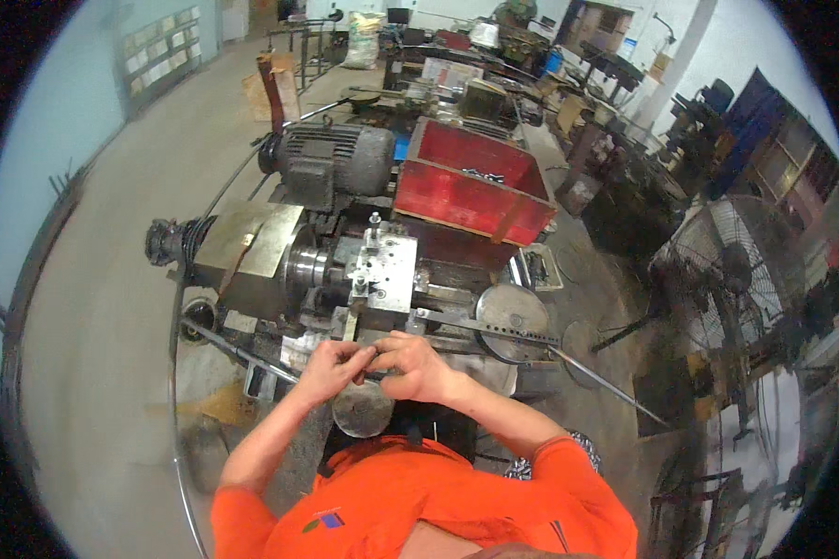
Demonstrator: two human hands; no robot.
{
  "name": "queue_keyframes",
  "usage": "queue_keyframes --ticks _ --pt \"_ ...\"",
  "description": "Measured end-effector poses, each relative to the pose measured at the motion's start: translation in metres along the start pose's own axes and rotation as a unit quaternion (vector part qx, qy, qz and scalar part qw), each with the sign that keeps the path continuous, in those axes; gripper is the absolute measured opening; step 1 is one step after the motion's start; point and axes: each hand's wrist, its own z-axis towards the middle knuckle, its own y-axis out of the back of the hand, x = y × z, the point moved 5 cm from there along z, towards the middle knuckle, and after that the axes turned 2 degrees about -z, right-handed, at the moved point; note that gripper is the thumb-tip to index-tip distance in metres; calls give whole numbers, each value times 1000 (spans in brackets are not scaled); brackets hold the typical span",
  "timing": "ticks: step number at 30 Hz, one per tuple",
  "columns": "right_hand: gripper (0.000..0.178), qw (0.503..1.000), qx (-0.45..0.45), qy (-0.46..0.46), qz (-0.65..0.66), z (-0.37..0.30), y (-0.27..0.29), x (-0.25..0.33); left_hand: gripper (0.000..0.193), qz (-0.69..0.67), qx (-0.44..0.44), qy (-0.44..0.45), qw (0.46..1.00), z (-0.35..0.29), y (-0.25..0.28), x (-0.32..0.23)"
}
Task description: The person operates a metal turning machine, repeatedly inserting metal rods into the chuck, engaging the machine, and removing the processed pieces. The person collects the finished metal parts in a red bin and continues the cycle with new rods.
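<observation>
My left hand (334, 371) and my right hand (412, 367) meet in front of the machine, their fingertips pinched together. Whatever lies between the fingers is too small or too covered to make out. Just beyond them stands a metal tool block (389, 272) with upright bolts, beside the lathe's round spindle nose (309, 265). A round grey metal disc (363, 411) sits below my hands, close to my body. Right of my right hand, a flat bar with a row of holes (494, 329) crosses a larger round plate (513, 312).
A red open box (475, 182) holding small metal parts stands behind the tool block. An electric motor (337, 156) is to its left. A long rod (238, 351) slants out at left, another rod (611, 384) at right. A floor fan (732, 265) stands at far right.
</observation>
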Motion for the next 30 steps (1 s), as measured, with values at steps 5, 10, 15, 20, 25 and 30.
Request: queue_keyframes --ticks 5,10,15,20,25,30 --pt "31 993 19 96 -67 20 -1 -8 23 59 -124 16 990 -37 95 11" --pt "22 997 -14 0 -75 76 9 -38 25 165 -393 75 902 -136 229 58" --pt "24 953 121 -119 -252 127 -19 -91 31 452 -400 139 785 -247 262 125" --pt "24 950 104 -194 -222 136 -38 -132 37 222 -379 224 870 -257 208 142" --pt "23 963 108 -176 -174 144 -46 -135 39 314 -387 314 808 -260 213 154" --pt "24 955 133 -185 -190 152 -48 -129 27 371 -385 321 781 -262 221 168"
